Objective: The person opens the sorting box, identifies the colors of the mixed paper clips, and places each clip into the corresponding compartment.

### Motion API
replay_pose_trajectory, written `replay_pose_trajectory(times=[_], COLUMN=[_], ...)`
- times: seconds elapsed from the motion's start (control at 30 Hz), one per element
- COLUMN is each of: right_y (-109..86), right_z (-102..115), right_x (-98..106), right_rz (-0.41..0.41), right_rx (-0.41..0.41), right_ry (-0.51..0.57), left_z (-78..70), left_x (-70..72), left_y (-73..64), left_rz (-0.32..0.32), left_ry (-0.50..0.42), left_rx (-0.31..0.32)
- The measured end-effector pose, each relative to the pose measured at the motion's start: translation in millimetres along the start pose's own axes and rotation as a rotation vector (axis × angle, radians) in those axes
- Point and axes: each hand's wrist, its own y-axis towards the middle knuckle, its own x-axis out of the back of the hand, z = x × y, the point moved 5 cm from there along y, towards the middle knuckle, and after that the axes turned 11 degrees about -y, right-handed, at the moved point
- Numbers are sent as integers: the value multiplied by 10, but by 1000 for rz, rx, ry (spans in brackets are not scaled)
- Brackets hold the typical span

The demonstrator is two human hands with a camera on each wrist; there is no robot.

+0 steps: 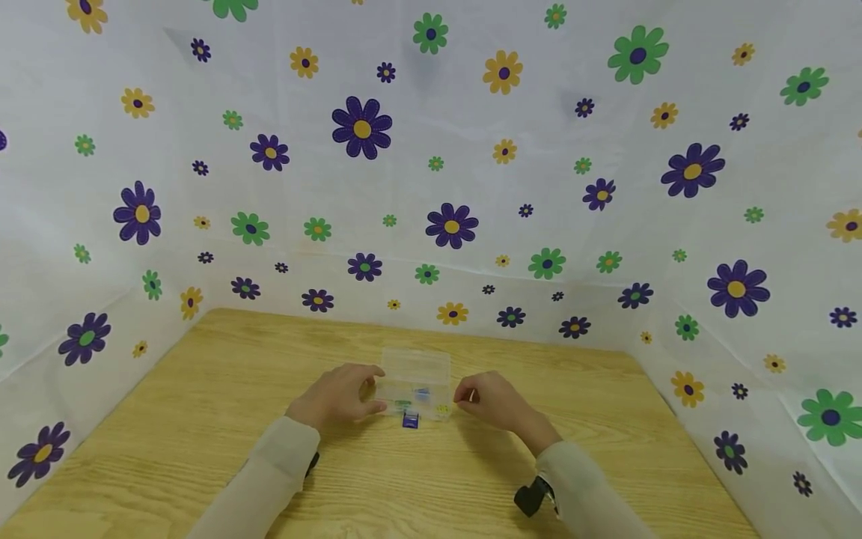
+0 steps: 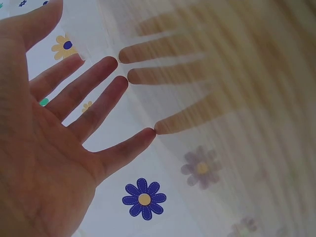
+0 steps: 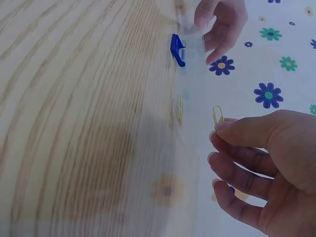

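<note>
A clear plastic box [image 1: 417, 367] lies on the table with its lid raised at the back and a dark blue latch [image 1: 410, 421] in front. Inside are small blue, green and yellow items; the yellow clips [image 1: 442, 409] sit in its front right corner. My left hand [image 1: 340, 391] is at the box's left side, thumb and forefinger spread; whether they touch it, I cannot tell. In the left wrist view, fingertips meet their reflections in the tabletop. Just right of the box, my right hand [image 1: 494, 403] pinches a yellow paper clip [image 3: 216, 116] between thumb and forefinger.
The wooden table [image 1: 377, 486] has white flowered cloth [image 1: 539, 187] behind it and on both sides. Dark wrist straps [image 1: 532, 495] show at the cuffs of the light sleeves.
</note>
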Motion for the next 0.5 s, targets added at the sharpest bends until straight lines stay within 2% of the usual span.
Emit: replay_pose_trajectory(times=[0.5], right_y=[187], right_z=[140], right_x=[-84], right_rz=[20], right_rx=[-10], right_ry=[-8], left_z=[-45], left_x=[16], left_y=[-6], left_rz=[6], left_ry=[-5], left_rx=[11])
